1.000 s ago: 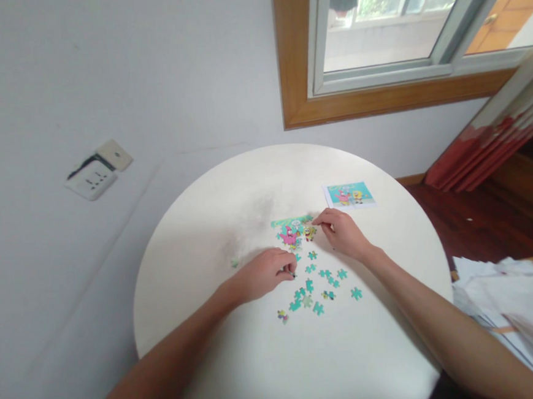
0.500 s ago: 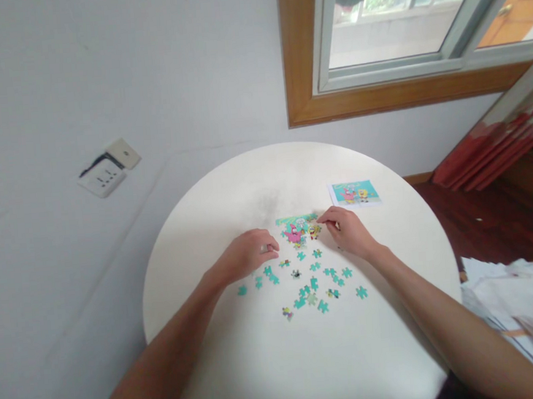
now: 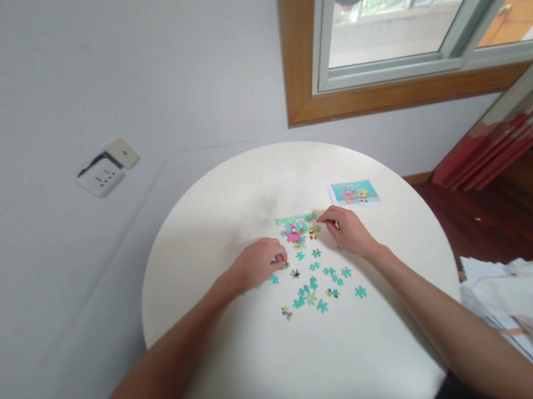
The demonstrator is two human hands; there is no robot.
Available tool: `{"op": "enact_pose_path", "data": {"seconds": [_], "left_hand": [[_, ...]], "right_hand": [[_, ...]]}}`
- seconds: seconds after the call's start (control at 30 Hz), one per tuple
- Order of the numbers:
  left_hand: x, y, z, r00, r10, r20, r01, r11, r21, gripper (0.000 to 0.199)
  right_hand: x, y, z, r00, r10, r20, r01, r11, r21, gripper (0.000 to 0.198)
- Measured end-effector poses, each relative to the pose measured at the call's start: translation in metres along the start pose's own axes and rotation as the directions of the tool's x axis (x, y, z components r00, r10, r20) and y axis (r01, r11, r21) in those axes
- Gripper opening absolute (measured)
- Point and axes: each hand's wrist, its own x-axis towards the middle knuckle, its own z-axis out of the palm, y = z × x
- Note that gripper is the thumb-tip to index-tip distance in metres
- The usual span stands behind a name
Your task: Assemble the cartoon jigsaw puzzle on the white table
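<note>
- Your left hand [image 3: 262,261] sits low over the table [image 3: 302,362], fingers curled at a small colourful piece [image 3: 286,264]; whether they grip it or only touch it, you can't tell from this view.
- Your right hand [image 3: 346,229] is up at the joined part's right edge, thumb and finger drawn together at the tips; no telling whether anything is pinched between them.
- Closest to you on the tabletop, one yellow-and-purple piece [image 3: 287,313] lies by itself.
- Just past it, a bunch of loose teal pieces [image 3: 299,302], with a pale piece [image 3: 311,298] in among them.
- Off to your right, beyond the table's edge, white papers [image 3: 514,303] lie heaped.
- A dark-marked piece [image 3: 295,274] rests just beside your left fingertips, on their near side.
- Between your hands and a little beyond, there's the joined part of the puzzle [image 3: 293,233], pink figure showing, its lower edge ragged.
- Farther out, beyond your right hand, the printed picture [image 3: 354,193] lies flat.
- Past the table: a wall socket [image 3: 101,177] on your left, a red-and-white curtain [image 3: 479,146] on your right, and the wood-framed window [image 3: 386,24] ahead.
</note>
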Motion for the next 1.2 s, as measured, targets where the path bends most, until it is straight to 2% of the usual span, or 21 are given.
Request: {"op": "enact_pose_path", "data": {"seconds": [0.17, 0.3, 0.4, 0.5, 0.63, 0.8, 0.9, 0.97, 1.07, 1.2], "left_hand": [[-0.002, 0.005, -0.003, 0.996, 0.086, 0.010, -0.086, 0.996, 0.004, 0.012], [-0.003, 0.005, -0.003, 0.996, 0.083, 0.012, -0.082, 0.996, -0.025, 0.010], [-0.001, 0.006, -0.001, 0.999, 0.013, -0.042, -0.021, 0.981, -0.191, 0.007], [0.002, 0.007, 0.002, 0.992, -0.061, -0.113, 0.007, 0.908, -0.420, 0.002], [0.007, 0.009, 0.008, 0.976, -0.126, -0.175, -0.004, 0.800, -0.600, 0.012], [0.012, 0.014, 0.011, 0.938, -0.202, -0.281, -0.061, 0.701, -0.710, 0.016], [0.014, 0.017, 0.013, 0.904, -0.268, -0.333, -0.072, 0.673, -0.736, 0.016], [0.016, 0.017, 0.015, 0.891, -0.292, -0.347, -0.070, 0.667, -0.742, 0.018], [0.017, 0.014, 0.019, 0.898, -0.292, -0.328, -0.059, 0.660, -0.749, 0.019], [0.017, 0.015, 0.020, 0.893, -0.307, -0.329, -0.049, 0.661, -0.749, 0.021]], "right_hand": [[0.000, 0.000, 0.000, 1.000, -0.001, -0.005, 0.001, 1.000, -0.001, 0.034], [0.001, -0.004, -0.002, 1.000, 0.002, -0.006, -0.002, 1.000, 0.014, 0.034], [-0.001, -0.016, 0.000, 1.000, 0.001, 0.003, -0.001, 0.996, 0.088, 0.031], [-0.005, -0.035, 0.008, 0.998, 0.039, 0.049, -0.050, 0.969, 0.242, 0.024], [-0.012, -0.055, 0.025, 0.977, 0.056, 0.206, -0.154, 0.854, 0.497, 0.014], [-0.014, -0.056, 0.037, 0.932, 0.209, 0.295, -0.358, 0.643, 0.677, 0.010], [-0.011, -0.056, 0.034, 0.911, 0.275, 0.308, -0.410, 0.533, 0.740, 0.015], [-0.010, -0.057, 0.031, 0.904, 0.314, 0.289, -0.416, 0.497, 0.761, 0.017], [-0.008, -0.060, 0.028, 0.896, 0.352, 0.271, -0.419, 0.468, 0.778, 0.021], [-0.009, -0.063, 0.027, 0.895, 0.340, 0.288, -0.420, 0.433, 0.798, 0.025]]}}
